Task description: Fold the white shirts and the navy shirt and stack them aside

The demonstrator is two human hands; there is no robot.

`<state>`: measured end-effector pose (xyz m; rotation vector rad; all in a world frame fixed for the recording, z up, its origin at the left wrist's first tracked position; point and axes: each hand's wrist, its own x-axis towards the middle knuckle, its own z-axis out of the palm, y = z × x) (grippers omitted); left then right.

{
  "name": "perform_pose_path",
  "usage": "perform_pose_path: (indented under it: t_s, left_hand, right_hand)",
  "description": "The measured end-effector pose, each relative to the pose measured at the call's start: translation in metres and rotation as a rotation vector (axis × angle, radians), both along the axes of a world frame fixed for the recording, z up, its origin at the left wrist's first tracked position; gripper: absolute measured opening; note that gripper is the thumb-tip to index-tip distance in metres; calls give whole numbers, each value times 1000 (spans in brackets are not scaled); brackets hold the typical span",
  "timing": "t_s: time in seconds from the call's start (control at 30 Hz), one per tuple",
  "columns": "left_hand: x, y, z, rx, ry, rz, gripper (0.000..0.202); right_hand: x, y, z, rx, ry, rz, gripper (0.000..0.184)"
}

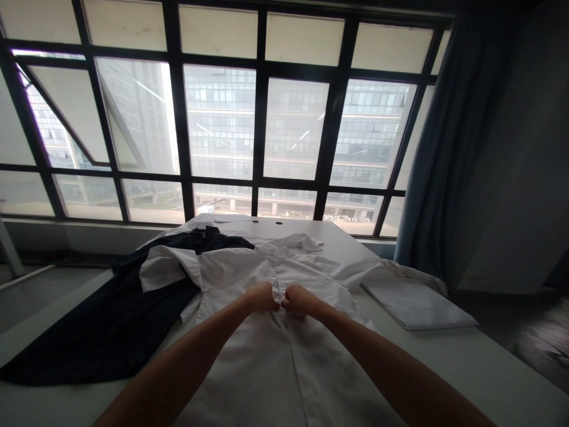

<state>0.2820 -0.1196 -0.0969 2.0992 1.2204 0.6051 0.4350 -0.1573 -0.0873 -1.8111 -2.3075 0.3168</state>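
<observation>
A white button-front shirt (249,362) lies spread on its back on the table, collar towards the window and hem towards me. My left hand (262,296) is closed on the left side of its front opening, about mid-chest. Close beside it, my right hand (299,300) pinches the opposite edge of the same placket. Only a small gap parts the two hands. Any button between the fingers is too small to make out. Below my hands the front edges run down towards me, with a narrow dark line between them.
A dark navy garment (111,320) lies on the left, partly under the shirt's sleeve. On the right rests a folded white cloth (420,305), with the other sleeve reaching over its far edge. The white table (498,362) extends to the windows. A blue curtain (448,160) hangs at right.
</observation>
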Motion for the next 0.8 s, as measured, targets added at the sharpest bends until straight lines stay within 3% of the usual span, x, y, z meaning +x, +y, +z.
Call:
perform_pose_path:
  t_s: [0.17, 0.33, 0.57, 0.8]
  left_hand:
    - [5, 4, -3, -151, 134, 31, 31]
    - [7, -3, -5, -293, 86, 37, 34]
    - [2, -11, -15, -403, -268, -31, 51]
    - [1, -13, -19, -319, -286, -78, 60]
  right_hand:
    - [12, 2, -8, -52, 411, -39, 18]
    - [18, 2, -25, -49, 689, -20, 9]
    - [21, 0, -37, -5, 810, 34, 11]
    - [21, -1, -40, 7, 846, 53, 17]
